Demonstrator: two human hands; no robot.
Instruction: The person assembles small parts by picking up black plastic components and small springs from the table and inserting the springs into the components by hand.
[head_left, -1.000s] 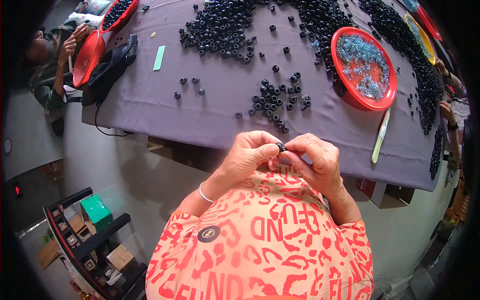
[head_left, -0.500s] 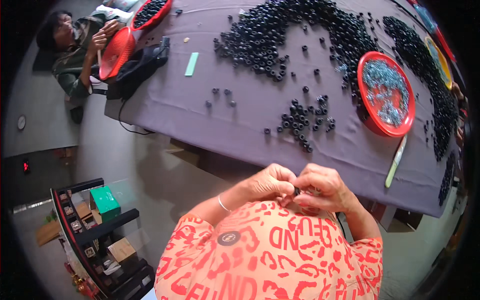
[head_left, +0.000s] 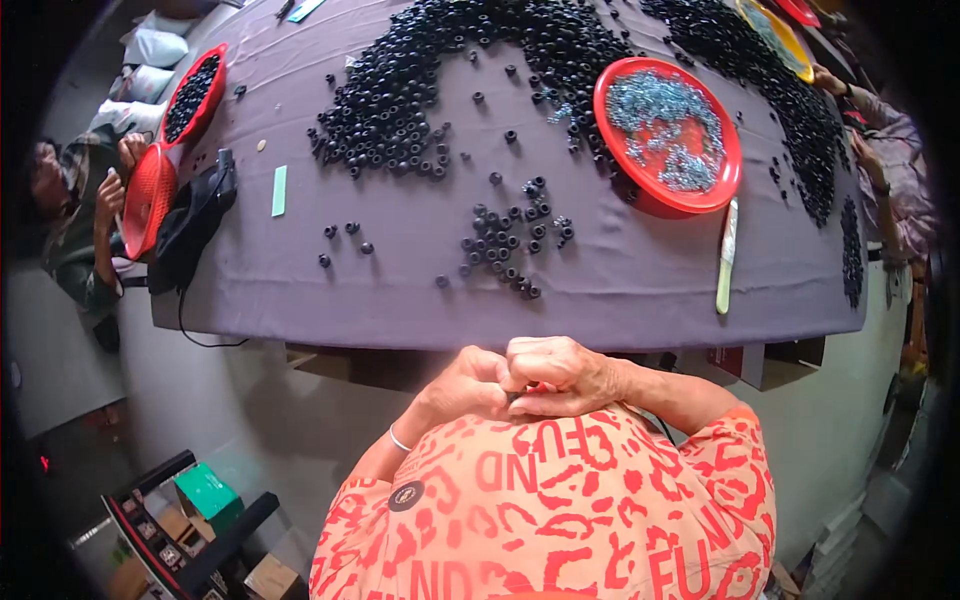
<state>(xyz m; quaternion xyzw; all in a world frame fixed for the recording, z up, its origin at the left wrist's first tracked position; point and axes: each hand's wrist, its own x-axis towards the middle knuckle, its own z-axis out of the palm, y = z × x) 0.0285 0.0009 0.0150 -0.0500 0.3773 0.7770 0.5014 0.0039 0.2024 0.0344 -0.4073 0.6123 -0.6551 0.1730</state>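
Pressing left hand (head_left: pixel 468 385) against right hand (head_left: pixel 555 373)

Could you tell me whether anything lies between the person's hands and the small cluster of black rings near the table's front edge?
Nothing visible does. The left hand and right hand are pressed together just below the table edge, and only bare purple cloth lies between that edge and the small cluster of black rings.
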